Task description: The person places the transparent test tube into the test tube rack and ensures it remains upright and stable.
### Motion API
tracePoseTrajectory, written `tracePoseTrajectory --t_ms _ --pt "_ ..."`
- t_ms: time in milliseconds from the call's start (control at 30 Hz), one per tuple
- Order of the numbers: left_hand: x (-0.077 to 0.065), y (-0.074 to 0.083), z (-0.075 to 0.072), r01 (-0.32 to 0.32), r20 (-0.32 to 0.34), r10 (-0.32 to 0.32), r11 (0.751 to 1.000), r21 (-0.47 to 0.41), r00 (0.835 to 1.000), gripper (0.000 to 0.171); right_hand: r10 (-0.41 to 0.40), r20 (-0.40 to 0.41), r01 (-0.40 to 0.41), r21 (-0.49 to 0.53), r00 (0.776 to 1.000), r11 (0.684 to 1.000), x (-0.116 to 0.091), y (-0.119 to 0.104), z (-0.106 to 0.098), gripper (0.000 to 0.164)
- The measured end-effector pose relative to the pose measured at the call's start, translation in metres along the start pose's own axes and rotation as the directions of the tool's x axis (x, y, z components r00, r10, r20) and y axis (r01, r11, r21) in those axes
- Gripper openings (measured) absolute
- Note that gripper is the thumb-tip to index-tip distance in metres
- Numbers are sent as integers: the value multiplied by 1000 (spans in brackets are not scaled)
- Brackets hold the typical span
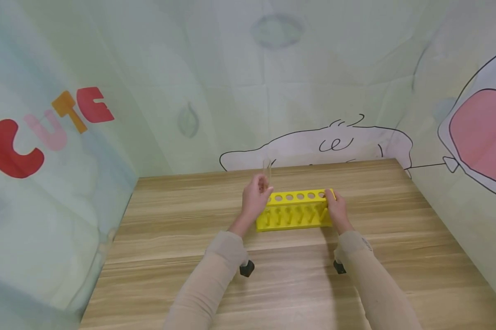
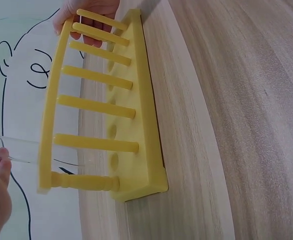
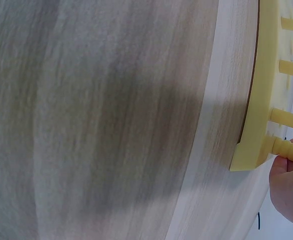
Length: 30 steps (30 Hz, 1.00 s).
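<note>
A yellow test tube rack (image 1: 295, 224) stands on the table, with a row of round holes along its top bar and a row of pegs below. My right hand (image 1: 337, 211) grips the rack's right end, around the end post in the right wrist view. At the opposite end, my left hand (image 1: 253, 197) pinches a clear glass test tube (image 1: 267, 167). Its upper part sticks up above the fingers. In the left wrist view the test tube (image 2: 24, 149) reaches past the top bar; whether it passes through a hole or behind the rack I cannot tell.
The wood-grain table (image 1: 169, 220) runs back to a printed cloth backdrop (image 1: 215, 91) with cartoon drawings. More cloth hangs along the left and right sides. A dark device (image 1: 246, 268) sits at the left wrist, and another dark device (image 1: 339, 266) at the right.
</note>
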<state>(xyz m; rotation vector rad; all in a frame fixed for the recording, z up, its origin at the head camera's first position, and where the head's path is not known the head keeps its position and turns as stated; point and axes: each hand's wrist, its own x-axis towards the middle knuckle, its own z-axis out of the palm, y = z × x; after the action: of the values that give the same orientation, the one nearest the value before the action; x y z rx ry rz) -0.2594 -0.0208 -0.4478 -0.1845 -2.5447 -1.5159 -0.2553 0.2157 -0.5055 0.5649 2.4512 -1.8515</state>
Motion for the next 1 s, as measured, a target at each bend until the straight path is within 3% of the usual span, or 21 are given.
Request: tracePoseTrajectory --t_ms 533,1000 --pt "-2 -7 3 -58 6 58 998 20 998 24 -20 -6 20 -9 1000 1000 -2 -2 0 47" --pt "-2 -10 2 16 11 -16 1000 -23 1000 20 -3 11 3 -15 1000 1000 -1 -2 0 46"
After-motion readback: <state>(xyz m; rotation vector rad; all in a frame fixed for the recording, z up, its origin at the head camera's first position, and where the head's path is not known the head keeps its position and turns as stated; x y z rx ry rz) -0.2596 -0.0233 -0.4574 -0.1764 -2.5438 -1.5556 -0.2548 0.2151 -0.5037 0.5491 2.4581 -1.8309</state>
